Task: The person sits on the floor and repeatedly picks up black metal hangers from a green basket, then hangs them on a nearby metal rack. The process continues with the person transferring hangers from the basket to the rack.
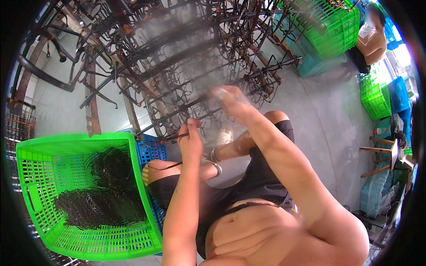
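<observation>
My left hand (190,139) is closed, thumb uppermost, on a thin dark wire piece (176,136) at the near edge of a metal hanging rack (196,99). A second thin dark strip (169,166) shows beside my left forearm, over the knee. My right hand (229,96) is up against a lower bar of the rack; haze and blur hide whether its fingers hold anything. Many small bent wire hooks (179,79) hang along the rack's bars. Left of my legs, a green plastic crate (90,136) holds dark bundles of thin wire parts (100,206).
A blue crate (151,149) stands against the green one. Rusty rack uprights (92,113) and protruding hooks (63,56) fill the upper left. Another green crate (336,30) rests at upper right, near a seated person (372,43). A wooden stool (382,154) is at the right.
</observation>
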### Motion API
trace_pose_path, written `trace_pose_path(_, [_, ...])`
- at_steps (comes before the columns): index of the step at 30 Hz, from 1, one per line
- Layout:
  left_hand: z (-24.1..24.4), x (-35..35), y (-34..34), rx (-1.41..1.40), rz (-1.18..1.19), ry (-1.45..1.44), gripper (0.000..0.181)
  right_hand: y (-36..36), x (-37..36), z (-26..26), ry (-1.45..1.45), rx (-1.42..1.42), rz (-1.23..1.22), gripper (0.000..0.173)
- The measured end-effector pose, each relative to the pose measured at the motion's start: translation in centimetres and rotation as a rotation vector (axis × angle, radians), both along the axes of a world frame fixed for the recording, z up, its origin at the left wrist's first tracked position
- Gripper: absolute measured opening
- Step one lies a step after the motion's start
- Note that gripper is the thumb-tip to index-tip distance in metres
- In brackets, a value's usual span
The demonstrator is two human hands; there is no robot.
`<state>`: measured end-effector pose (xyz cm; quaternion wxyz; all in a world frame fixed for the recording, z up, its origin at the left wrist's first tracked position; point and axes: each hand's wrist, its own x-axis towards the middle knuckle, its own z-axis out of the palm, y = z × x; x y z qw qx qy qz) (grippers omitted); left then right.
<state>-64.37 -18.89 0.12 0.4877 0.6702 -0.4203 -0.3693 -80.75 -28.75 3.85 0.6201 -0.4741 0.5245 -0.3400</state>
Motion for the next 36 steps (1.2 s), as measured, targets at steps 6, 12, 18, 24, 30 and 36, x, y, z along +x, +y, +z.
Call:
trace_pose_path(6, [0.4, -0.3, 0.0, 0.130, 0.002, -0.211, 0.043, -0.4, 2.4, -2.7, -0.023, -0.243, -0.173, 0.034])
trace_pose_path(12, [3.0, -0.8, 7.2, -0.024, 0.177, 0.551, 0.048, 0.5, 2.8, -2.1, -0.005, -0.042, -0.296, 0.035])
trace_pose_path(18, [7.7, -1.6, 10.1, 0.068, 0.229, 1.084, 0.040, 0.2, 2.9, -1.9, -0.026, -0.117, -0.246, 0.039])
trace_pose_path(24, [10.9, -0.3, 7.3, -0.067, -0.083, 1.458, 0.037, 10.0, -0.9, 1.7, -0.049, -0.685, 0.294, 0.041])
trace_pose_path(30, [8.9, -0.3, 4.0, 0.074, -0.210, 0.859, 0.067, 15.9, -5.9, 4.9, -0.188, -0.481, 0.334, 0.030])
trace_pose_path(36, [2.7, 0.5, -4.9, -0.169, 0.361, 0.488, 0.042, 5.1, -7.6, 0.4, -0.270, -0.387, -0.223, 0.046])
